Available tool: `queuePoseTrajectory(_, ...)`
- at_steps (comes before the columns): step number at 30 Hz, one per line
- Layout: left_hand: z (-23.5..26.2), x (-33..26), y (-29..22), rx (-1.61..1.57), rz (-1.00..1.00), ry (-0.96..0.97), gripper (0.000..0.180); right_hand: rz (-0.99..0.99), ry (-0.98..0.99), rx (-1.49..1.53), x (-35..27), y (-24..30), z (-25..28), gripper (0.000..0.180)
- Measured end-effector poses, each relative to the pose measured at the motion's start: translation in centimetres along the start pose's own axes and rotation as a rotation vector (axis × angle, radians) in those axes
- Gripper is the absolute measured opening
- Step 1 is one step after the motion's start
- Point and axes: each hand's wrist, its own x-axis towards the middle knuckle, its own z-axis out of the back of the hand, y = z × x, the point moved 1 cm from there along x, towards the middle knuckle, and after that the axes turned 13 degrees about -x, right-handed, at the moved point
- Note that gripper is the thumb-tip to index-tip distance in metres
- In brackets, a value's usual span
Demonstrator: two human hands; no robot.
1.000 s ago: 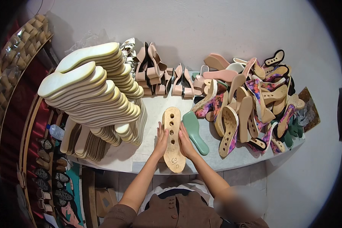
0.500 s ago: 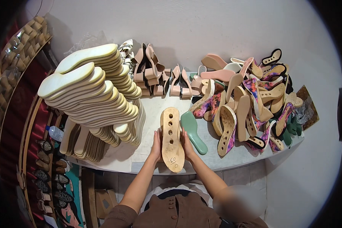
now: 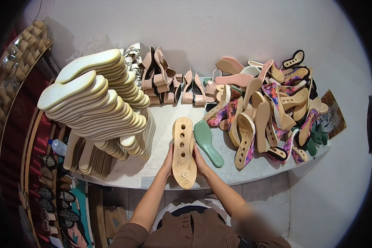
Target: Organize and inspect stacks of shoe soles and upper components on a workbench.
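Note:
Between my two hands is a wooden shoe sole [image 3: 183, 153], with a row of holes down its upper half and handwritten marks near its lower end. My left hand [image 3: 168, 160] grips its left edge and my right hand [image 3: 200, 160] its right edge; the fingers are partly hidden under it. The underside of the sole cannot be seen. Just right of it, a smooth green insole [image 3: 209, 144] lies on the white table [image 3: 159, 120], close to my right hand.
Tall stacks of cream foot-shaped soles [image 3: 82, 99] rise at the left. Pink heeled sandals [image 3: 163, 78] stand at the back. A heap of floral wedge soles [image 3: 264, 115] covers the right side. Shelves of shoes [image 3: 49, 190] and a water bottle [image 3: 58, 146] are at the left.
The whole view has shifted slightly. Both hands still hold the wooden sole, which has turned a little and stands almost straight up and down in the picture.

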Motion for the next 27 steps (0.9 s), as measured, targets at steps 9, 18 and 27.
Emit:
queuePoseTrajectory(9,-4.4,-3.9,-5.1,0.55,-0.458,-0.145,0.052,0.066,-0.222,-0.369,-2.6,3.6,6.2,0.044)
queuePoseTrajectory(18,-16.3,-4.1,-2.9,0.735,-0.784,0.023,0.028,0.267,-0.46,-0.955,-6.3,13.4,13.1,0.026)
queuePoseTrajectory(27,-21.5,2.2,8.7,0.7,-0.453,0.055,0.026,0.523,-0.553,-1.622,-6.1,16.3,20.5,0.053)
